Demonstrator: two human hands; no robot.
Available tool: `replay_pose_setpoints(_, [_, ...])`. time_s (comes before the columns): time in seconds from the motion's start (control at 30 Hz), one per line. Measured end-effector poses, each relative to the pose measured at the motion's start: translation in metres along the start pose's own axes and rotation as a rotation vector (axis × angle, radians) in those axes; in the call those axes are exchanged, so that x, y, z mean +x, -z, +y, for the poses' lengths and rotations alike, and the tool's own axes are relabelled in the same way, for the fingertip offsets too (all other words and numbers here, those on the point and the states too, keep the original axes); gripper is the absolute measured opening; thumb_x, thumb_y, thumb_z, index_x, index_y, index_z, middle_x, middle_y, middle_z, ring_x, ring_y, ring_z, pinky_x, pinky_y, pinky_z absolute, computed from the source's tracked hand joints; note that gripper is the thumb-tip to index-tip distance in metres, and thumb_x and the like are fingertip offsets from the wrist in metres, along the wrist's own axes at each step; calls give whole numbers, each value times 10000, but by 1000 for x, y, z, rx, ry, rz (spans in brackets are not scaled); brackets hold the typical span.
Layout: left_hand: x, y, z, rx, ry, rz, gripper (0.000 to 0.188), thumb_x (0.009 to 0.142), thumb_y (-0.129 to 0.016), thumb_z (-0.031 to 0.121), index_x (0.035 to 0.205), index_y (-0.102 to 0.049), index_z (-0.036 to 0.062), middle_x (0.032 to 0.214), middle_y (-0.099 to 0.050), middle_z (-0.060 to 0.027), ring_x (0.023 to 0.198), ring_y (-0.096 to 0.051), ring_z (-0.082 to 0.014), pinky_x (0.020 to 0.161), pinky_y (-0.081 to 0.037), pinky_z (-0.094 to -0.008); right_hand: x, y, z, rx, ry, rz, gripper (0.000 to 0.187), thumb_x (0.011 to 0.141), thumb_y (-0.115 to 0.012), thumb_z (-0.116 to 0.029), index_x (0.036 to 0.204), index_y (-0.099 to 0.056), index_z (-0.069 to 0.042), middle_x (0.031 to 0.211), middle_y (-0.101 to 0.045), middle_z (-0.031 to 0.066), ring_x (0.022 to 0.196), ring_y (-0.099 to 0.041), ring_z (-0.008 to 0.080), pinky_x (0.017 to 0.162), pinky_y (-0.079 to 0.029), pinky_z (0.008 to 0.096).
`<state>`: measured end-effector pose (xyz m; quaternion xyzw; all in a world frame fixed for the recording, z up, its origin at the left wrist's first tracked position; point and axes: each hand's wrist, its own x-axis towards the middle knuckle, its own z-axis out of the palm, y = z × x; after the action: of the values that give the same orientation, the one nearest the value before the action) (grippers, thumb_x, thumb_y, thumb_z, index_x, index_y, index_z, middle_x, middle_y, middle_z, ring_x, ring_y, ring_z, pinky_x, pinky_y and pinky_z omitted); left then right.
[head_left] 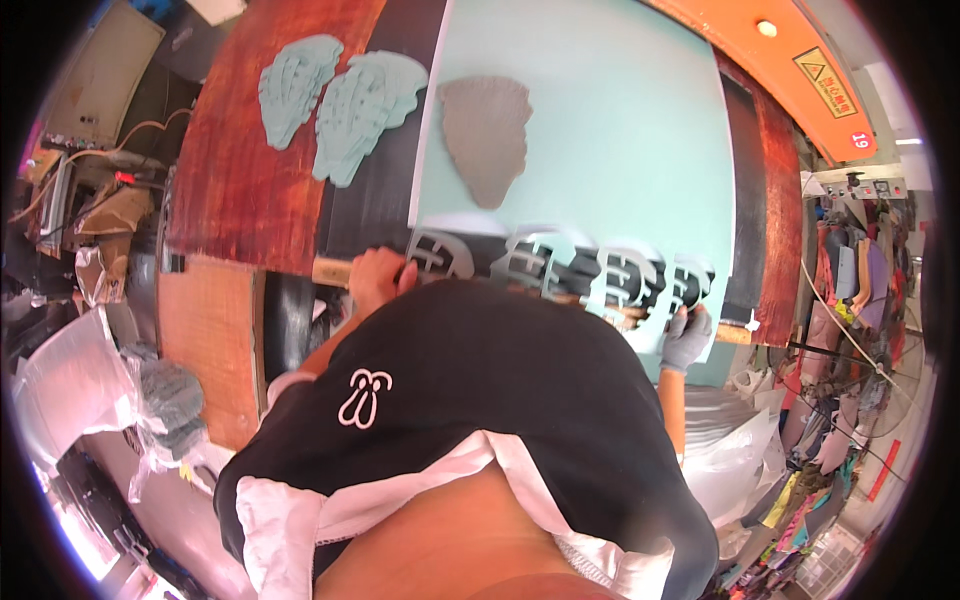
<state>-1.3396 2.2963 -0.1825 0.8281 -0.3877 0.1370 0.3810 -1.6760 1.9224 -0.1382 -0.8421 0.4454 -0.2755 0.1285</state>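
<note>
A pale green sheet [620, 130] lies across the dark work board, with a row of cut-out openings along its near edge. The strip around these openings [540, 262] looks blurred and hangs toward me. At its right end my right hand [687, 338], in a grey glove with bare fingertips, pinches the edge of the sheet. My left hand [378, 277] is bare and closed at the left end of the strip; what its fingers hold is hidden. Farther in, a grey-brown flat shape with a wavy outline [487, 135] rests on the sheet's left part.
Two stacks of green cut pieces, one farther left [297, 88] and one nearer [365, 112], lie on the left side. An orange machine beam [780, 60] spans the far right. Coloured scraps [850, 270] hang at right; plastic-wrapped bundles [80, 365] stand at left.
</note>
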Motion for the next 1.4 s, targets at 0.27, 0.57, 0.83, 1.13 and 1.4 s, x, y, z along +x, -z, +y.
replay_pose_setpoints(0.27, [17,-8,-25,76,18,52,215,789,-633,165,620,-527,86,614,-483,-60,588,-486,-275,541,-362,-387,14,-40,-15,-238,345,318,255,837,-458,-218,827,-558,16,770,-547,200,741,-511,402,679,-394,485])
replay_pose_setpoints(0.57, [4,-16,-15,140,-60,263,313,822,-606,196,578,-463,59,608,-460,-95,585,-482,-299,538,-373,-405,13,-39,-6,-18,403,426,178,748,-519,-167,653,-486,-20,612,-481,155,595,-480,370,549,-355,491])
replay_pose_setpoints(0.83, [-6,-42,-42,203,41,296,360,879,-561,264,607,-498,36,657,-517,-117,668,-531,-331,613,-427,-447,40,-52,29,-93,539,225,201,784,-569,-224,833,-565,-29,829,-586,179,777,-558,393,683,-443,471])
replay_pose_setpoints(1.13, [-12,-59,-55,253,88,375,396,898,-525,302,611,-520,28,683,-535,-134,691,-529,-355,631,-421,-472,161,69,-18,938,279,215,273,902,-457,-215,738,-528,-8,683,-495,31,661,-440,112,626,-373,271])
replay_pose_setpoints(1.4, [-23,-63,-54,337,12,498,311,888,-509,216,625,-501,50,673,-517,-132,676,-532,-349,559,-421,-465,111,-16,100,214,417,274,290,907,-448,-308,910,-606,-64,857,-606,199,858,-547,433,754,-444,499])
